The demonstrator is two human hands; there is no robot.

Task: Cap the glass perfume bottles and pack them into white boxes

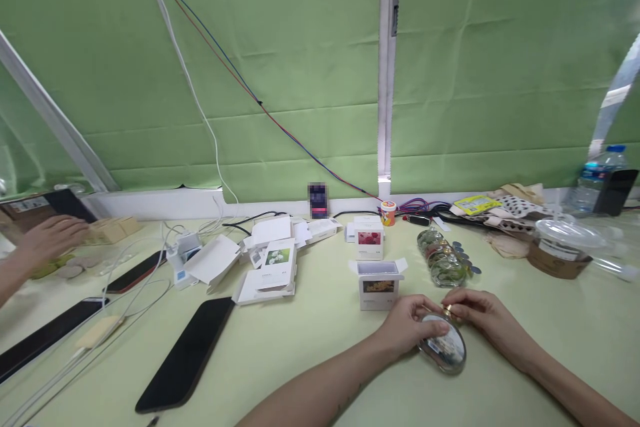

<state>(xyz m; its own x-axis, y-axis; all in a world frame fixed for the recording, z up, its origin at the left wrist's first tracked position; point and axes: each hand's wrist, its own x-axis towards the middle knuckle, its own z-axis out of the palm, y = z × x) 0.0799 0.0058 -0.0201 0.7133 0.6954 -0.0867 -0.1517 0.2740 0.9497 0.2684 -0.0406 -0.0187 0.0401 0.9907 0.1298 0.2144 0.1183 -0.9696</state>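
Note:
My left hand (410,327) is closed around a flat, oval, shiny bottle-like piece (447,350), its thumb across the face. A small gold-coloured neck or fitting (447,311) sits at its upper end. The fingers of my right hand (483,320) pinch together at that fitting. Just left of my hands stands a small white box (379,295) with its top flaps open and a dark picture on the front. Behind it is another white box (369,244) with a red flower picture. Beyond my hands, several similar clear oval pieces (440,258) stand in a row.
Flattened white cartons (273,273) lie left of centre, near a large black phone (185,357). At far left, a co-worker's hand (53,237) reaches over beige blocks (114,229). Cables cross the left side. At right are a plastic-lidded bowl (560,260) and a water bottle (587,187).

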